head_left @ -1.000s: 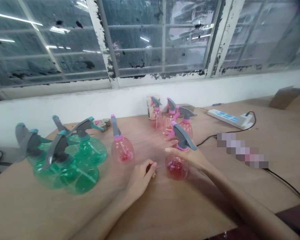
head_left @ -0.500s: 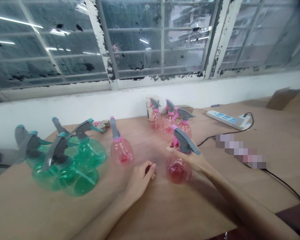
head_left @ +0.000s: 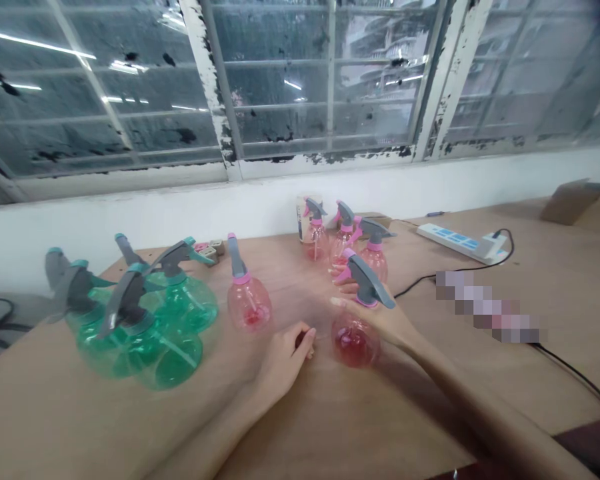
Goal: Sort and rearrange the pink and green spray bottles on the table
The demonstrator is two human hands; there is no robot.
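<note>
My right hand point(head_left: 375, 321) is at the neck of a pink spray bottle point(head_left: 356, 343) with a grey and pink trigger head, standing upright with red liquid inside. Its fingers are spread out past the neck, left of the trigger, not wrapped round it. My left hand point(head_left: 287, 353) rests on the table with fingers curled in and the thumb over them; nothing shows in it. Left of that hand stands another pink spray bottle point(head_left: 250, 305). Three more pink spray bottles point(head_left: 316, 241) stand behind my right hand, partly overlapping.
Several green spray bottles point(head_left: 165, 360) crowd the left of the wooden table point(head_left: 300, 433). A white power strip point(head_left: 455, 241) with a black cable lies at the right, near a blurred-out object point(head_left: 485, 307). A cardboard box point(head_left: 570, 200) sits far right. Windows rise behind.
The fingers of my right hand have loosened from the bottle's trigger and neck and spread apart. The view has shifted slightly. My left hand stays curled on the table.
</note>
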